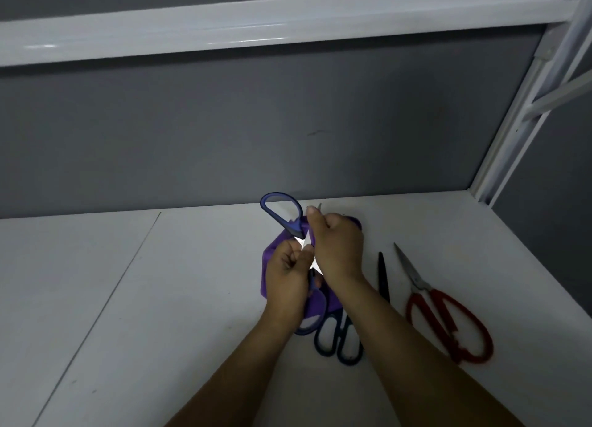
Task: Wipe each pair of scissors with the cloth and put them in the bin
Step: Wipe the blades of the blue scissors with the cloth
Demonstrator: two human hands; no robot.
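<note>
Table (160, 298): white, and all the work sits toward its right side.
Left hand (286, 266): fingers curled, gripping the blue scissors near the pivot.
Blue scissors (291, 225): held up off the table with the blades spread. One handle loop points away and a bright blade shows between the two hands.
Cloth (269, 260): purple, bunched under and around the hands, partly draped over the scissors.
Right hand (339, 244): closed on the cloth. It seems to be pinching it round the far blade, though the contact itself is hidden.
Black scissors (382, 276): lying flat just right of the forearms, handles toward the person, untouched.
Red scissors (448, 327): flat, farthest right, a little apart from the black pair, untouched.
Bin: not in sight, so I cannot tell whether any pairs are already in it.
Progress: my reading is that the blue pair is mid-wipe. It has not gone to the bin, and the black and red pairs are both still to be wiped and binned.
</note>
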